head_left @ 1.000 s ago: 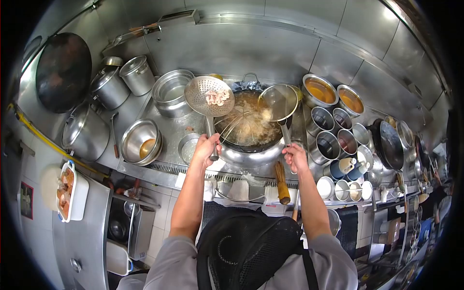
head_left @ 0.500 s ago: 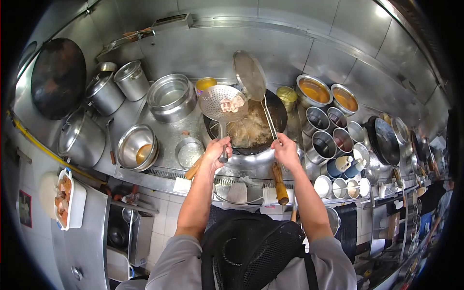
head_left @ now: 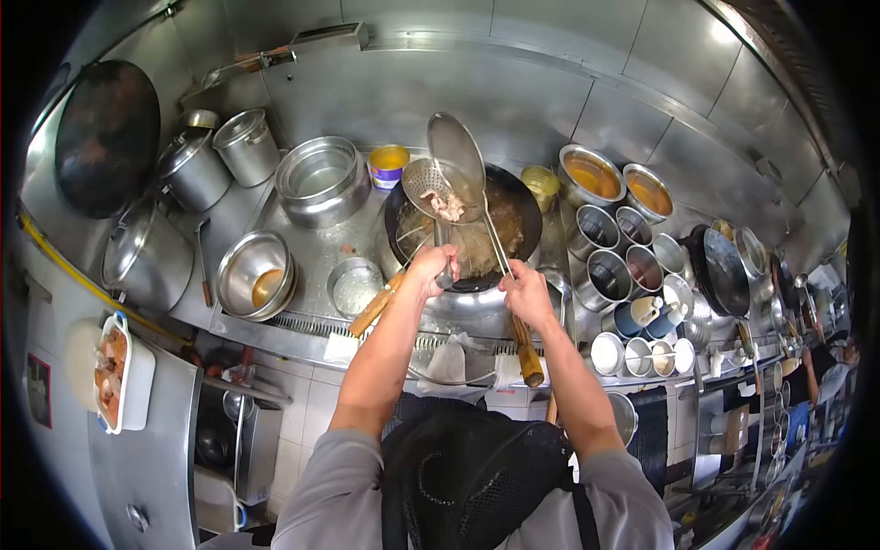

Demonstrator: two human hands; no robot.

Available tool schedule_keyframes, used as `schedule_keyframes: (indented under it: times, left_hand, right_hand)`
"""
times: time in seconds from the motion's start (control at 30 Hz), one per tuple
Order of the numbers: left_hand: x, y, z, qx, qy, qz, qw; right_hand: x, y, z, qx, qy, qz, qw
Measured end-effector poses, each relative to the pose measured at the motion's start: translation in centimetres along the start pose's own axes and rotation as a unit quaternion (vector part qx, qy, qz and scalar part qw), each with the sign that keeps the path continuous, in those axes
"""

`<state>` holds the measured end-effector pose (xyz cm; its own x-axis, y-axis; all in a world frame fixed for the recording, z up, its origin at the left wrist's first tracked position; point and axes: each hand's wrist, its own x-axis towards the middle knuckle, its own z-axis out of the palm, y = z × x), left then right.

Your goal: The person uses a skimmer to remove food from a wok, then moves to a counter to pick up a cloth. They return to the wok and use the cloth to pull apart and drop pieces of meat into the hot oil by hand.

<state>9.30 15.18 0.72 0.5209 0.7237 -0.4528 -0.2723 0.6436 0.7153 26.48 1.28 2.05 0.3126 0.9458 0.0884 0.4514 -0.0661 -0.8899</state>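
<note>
My left hand (head_left: pixel 433 268) is wrapped round the handle of a perforated ladle (head_left: pixel 417 183). Pale pieces of meat (head_left: pixel 444 205) lie in its bowl, above the left part of a dark wok (head_left: pixel 530 211). My right hand (head_left: pixel 527 291) grips the thin metal handle of a round mesh skimmer (head_left: pixel 458 151). The skimmer stands steeply tilted and overlaps the right side of the ladle's bowl in this view. Bubbling brownish oil (head_left: pixel 500 238) fills the wok beneath both tools. A wooden handle (head_left: pixel 376 307) sticks out beside my left wrist.
A bamboo brush (head_left: pixel 526 356) lies near my right forearm. Left stand a large pot (head_left: pixel 316 206), a shallow tin (head_left: pixel 355 302), a steel bowl (head_left: pixel 243 284) and a yellow-purple can (head_left: pixel 389 172). Containers of orange liquid (head_left: pixel 591 174) and dark cups (head_left: pixel 610 275) crowd the right.
The ladle with the meat has moved right over the wok. The mesh skimmer has come down and left, now overlapping the ladle's bowl; my hands are closer together.
</note>
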Motion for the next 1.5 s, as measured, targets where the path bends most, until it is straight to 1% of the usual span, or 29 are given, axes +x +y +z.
schedule_keyframes:
  times: [0.1,0.17,0.23,0.3,0.33,0.4,0.5,0.53,0.57,0.6,0.63,0.67,0.73,0.77,0.87,0.93,1.03,1.1,1.13,1.17,1.2,1.23,1.27,1.33,1.37,1.4,1.43,1.47,1.5]
  left_hand:
    - [1.1,0.9,0.6,0.035,0.011,0.008,0.999]
    - [3.0,0.7,0.2,0.061,0.014,0.026,0.998]
    - [4.1,0.7,-0.3,0.137,-0.006,0.020,0.990]
    - [4.5,0.8,0.2,0.171,0.018,0.037,0.984]
    - [4.5,0.7,0.3,0.185,0.044,0.054,0.980]
    - [4.3,1.2,0.8,0.199,0.070,0.072,0.975]
    - [4.3,1.5,0.9,0.249,0.079,0.072,0.963]
    - [5.0,1.2,0.6,0.315,0.094,0.100,0.939]
    - [5.7,1.1,0.4,0.379,0.108,0.130,0.910]
    - [5.4,1.1,0.9,0.380,0.109,0.131,0.909]
    - [4.7,0.7,1.6,0.407,0.171,0.156,0.884]
    - [4.1,0.5,2.1,0.430,0.231,0.180,0.854]
    - [5.0,0.8,1.5,0.468,0.232,0.170,0.835]
    - [5.3,0.9,1.1,0.507,0.231,0.160,0.815]
    - [3.5,1.5,1.8,0.516,0.221,0.175,0.809]
    - [2.9,1.2,1.0,0.523,0.232,0.177,0.800]
    - [2.4,0.7,-1.3,0.524,0.247,0.180,0.795]
    - [3.3,-0.3,-4.0,0.547,0.285,0.293,0.730]
    - [3.1,-0.3,-4.6,0.569,0.308,0.314,0.695]
    - [2.8,-0.3,-5.4,0.566,0.312,0.315,0.695]
    - [1.8,0.3,-5.3,0.545,0.303,0.291,0.725]
    - [0.8,0.6,-5.2,0.523,0.293,0.267,0.755]
    - [-0.2,0.9,-5.0,0.525,0.305,0.270,0.747]
    - [-1.4,1.0,-5.3,0.499,0.303,0.285,0.760]
    - [-2.1,1.1,-5.6,0.478,0.296,0.297,0.772]
    - [-3.8,1.7,-4.7,0.478,0.300,0.297,0.770]
    - [-6.4,2.6,-2.8,0.439,0.290,0.270,0.806]
    - [-7.9,3.0,-1.9,0.398,0.277,0.242,0.840]
    - [-8.1,2.9,-2.4,0.398,0.280,0.241,0.840]
  right_hand:
    - [-0.8,0.9,-1.5,-0.041,0.022,-0.012,0.999]
    - [-0.3,4.3,-1.4,0.029,-0.026,0.002,0.999]
    - [0.6,3.8,-1.7,-0.128,0.031,-0.083,0.988]
    - [1.4,3.5,-1.4,-0.131,0.077,-0.120,0.981]
    - [1.2,3.1,-1.6,-0.130,0.079,-0.119,0.981]
    - [0.4,2.0,-2.6,-0.015,0.026,0.003,1.000]
    - [0.9,4.2,-2.0,-0.015,0.000,-0.031,0.999]
    - [1.5,5.0,-1.8,-0.081,0.007,-0.035,0.996]
    - [1.7,5.7,-1.7,-0.080,0.006,-0.035,0.996]
    - [1.9,6.0,-1.6,-0.102,0.050,-0.078,0.990]
    - [1.7,5.6,-1.5,-0.124,0.093,-0.120,0.981]
    - [1.5,5.3,-1.9,-0.123,0.092,-0.119,0.981]
    - [0.6,2.6,-3.3,-0.063,0.054,0.014,0.996]
    - [0.9,3.2,-3.2,-0.063,0.054,0.014,0.996]
    - [1.8,5.7,-3.1,-0.031,0.025,-0.025,0.999]
    - [2.3,5.8,-3.3,-0.150,0.098,-0.092,0.980]
    - [2.1,6.0,-5.4,-0.122,0.125,-0.074,0.982]
    - [2.3,7.1,-6.6,-0.137,0.119,-0.071,0.981]
    - [2.5,8.3,-6.8,-0.153,0.107,-0.055,0.981]
    - [2.9,9.4,-6.7,-0.170,0.095,-0.040,0.980]
    - [3.0,8.8,-6.5,-0.061,0.018,0.103,0.993]
    - [3.5,9.8,-5.4,-0.063,0.016,0.099,0.993]
    - [4.1,11.4,-3.9,0.094,0.006,0.128,0.987]
    - [4.8,11.5,-2.1,0.361,-0.021,0.166,0.917]
    - [5.1,11.7,-1.6,0.362,-0.025,0.165,0.917]
    - [5.4,11.4,-1.3,0.421,-0.022,0.171,0.890]
    - [5.6,11.0,-0.9,0.479,-0.019,0.177,0.860]
    - [5.7,10.8,-0.9,0.487,-0.017,0.175,0.855]
    - [5.5,10.3,-0.9,0.487,-0.020,0.175,0.855]
